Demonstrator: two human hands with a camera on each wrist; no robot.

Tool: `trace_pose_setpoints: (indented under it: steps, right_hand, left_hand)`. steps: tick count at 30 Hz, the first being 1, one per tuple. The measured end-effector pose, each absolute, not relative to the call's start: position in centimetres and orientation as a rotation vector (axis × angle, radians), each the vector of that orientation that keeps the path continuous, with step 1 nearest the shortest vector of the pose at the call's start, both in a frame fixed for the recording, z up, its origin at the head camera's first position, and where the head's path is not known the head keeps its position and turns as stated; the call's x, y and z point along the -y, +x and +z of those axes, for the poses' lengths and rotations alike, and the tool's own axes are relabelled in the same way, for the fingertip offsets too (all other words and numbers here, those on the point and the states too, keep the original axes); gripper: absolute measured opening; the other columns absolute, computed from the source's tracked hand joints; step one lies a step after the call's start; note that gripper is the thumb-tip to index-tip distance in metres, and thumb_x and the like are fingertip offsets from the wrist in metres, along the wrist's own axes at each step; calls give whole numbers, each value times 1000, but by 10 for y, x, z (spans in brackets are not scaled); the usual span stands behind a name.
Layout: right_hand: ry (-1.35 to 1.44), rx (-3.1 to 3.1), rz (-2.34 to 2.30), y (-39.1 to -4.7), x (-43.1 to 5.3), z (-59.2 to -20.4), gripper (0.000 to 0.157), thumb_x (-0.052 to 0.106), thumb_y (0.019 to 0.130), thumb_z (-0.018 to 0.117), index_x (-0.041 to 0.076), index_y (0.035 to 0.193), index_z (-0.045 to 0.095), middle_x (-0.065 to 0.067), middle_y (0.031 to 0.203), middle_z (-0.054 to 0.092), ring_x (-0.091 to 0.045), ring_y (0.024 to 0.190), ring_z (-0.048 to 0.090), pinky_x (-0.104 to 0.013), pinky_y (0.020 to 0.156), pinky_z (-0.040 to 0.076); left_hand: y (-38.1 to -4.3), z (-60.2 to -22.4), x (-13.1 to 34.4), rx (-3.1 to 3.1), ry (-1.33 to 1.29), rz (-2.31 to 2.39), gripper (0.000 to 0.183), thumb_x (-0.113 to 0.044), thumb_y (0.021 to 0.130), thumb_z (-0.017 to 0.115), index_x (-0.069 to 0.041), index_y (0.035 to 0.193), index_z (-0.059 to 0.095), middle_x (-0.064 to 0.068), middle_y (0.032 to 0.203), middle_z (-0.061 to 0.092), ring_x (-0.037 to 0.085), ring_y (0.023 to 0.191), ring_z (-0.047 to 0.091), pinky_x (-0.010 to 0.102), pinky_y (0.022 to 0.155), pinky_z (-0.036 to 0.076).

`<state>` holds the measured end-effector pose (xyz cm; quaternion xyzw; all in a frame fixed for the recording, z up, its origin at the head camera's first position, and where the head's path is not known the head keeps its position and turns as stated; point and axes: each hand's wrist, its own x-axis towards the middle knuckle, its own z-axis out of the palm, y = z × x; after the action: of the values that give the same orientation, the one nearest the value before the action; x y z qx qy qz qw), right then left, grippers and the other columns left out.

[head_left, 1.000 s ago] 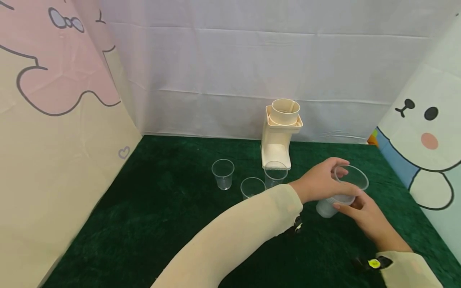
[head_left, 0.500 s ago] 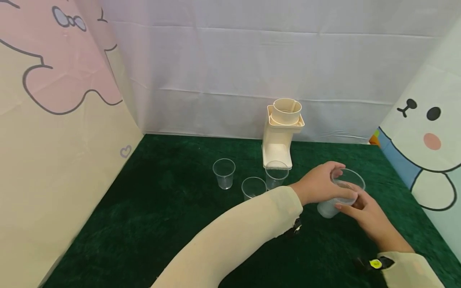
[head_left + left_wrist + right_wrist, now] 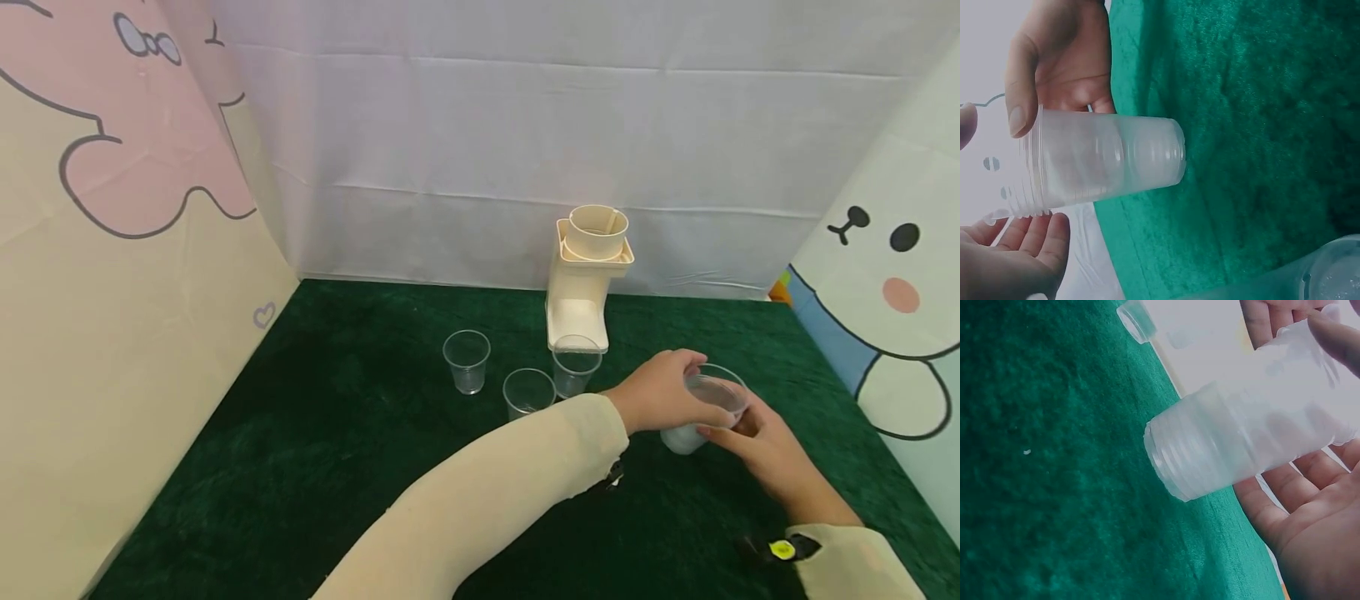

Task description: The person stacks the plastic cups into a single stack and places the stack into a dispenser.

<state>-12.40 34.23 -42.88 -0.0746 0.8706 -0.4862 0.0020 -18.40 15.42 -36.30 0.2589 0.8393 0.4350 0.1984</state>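
Observation:
At the right of the head view, a stack of clear plastic cups point(image 3: 681, 439) is between both hands. My right hand point(image 3: 768, 450) holds the stack from the right side, thumb at the front and fingers behind. From the left, my left hand point(image 3: 663, 396) grips the uppermost cup point(image 3: 716, 377) near its rim. That cup sits down inside the stack, its rim a little above the others. The left wrist view shows several rims point(image 3: 1032, 169) bunched close together. The right wrist view shows the nested bases point(image 3: 1172, 456) over the green cloth.
Three separate clear cups stand left of the hands: one at the left point(image 3: 467, 367), one in front point(image 3: 528, 390) partly behind the left sleeve, and one point(image 3: 576, 367) before a cream plastic stand point(image 3: 588, 283). A white curtain point(image 3: 465, 150) hangs behind the green cloth point(image 3: 360, 400).
My left hand has moved down and slightly left with the upper cup, which has sunk deeper into the stack. My right hand stays nearly still, and the separate cups have not moved.

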Motion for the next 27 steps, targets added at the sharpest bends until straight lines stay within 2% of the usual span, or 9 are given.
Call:
trace_pose_setpoints:
  steps: [8,15,17,20,27]
  right_hand:
    - [-241,-2717,-1556,-125,-342,-427,57,19,94,58,16,144,30,-9,132,43,-2,107,50,-19,79,47]
    - [-195,-2705,-1530,-125,-340,-427,61,24,95,57,18,147,26,-13,136,39,0,107,48,-18,78,47]
    - [-154,-2681,-1527,-126,-340,-427,63,27,94,57,17,147,25,-14,138,37,-4,110,48,-22,80,48]
    - [-119,-2677,-1526,-126,-341,-428,64,29,94,58,17,147,25,-12,137,38,-4,109,48,-22,79,48]
    - [-181,-2698,-1560,-125,-341,-429,61,21,94,59,17,146,28,-6,131,42,-4,106,48,-17,77,46]
  left_hand:
    - [-183,-361,-151,-2345,728,1175,72,-45,78,73,-29,139,39,-15,131,45,2,108,49,26,84,47]
    - [-187,-358,-138,-2293,767,1221,70,-40,80,73,-26,139,40,-12,129,48,2,108,50,22,82,47]
    - [-188,-356,-132,-2263,771,1245,70,-39,80,73,-27,139,39,-12,129,48,2,110,49,22,83,47]
    - [-187,-354,-123,-2247,758,1259,71,-39,79,74,-29,139,38,-14,127,48,3,113,48,22,84,46]
    - [-184,-346,-95,-2198,765,1273,69,-39,79,74,-28,138,40,-13,127,49,1,115,47,22,87,45]
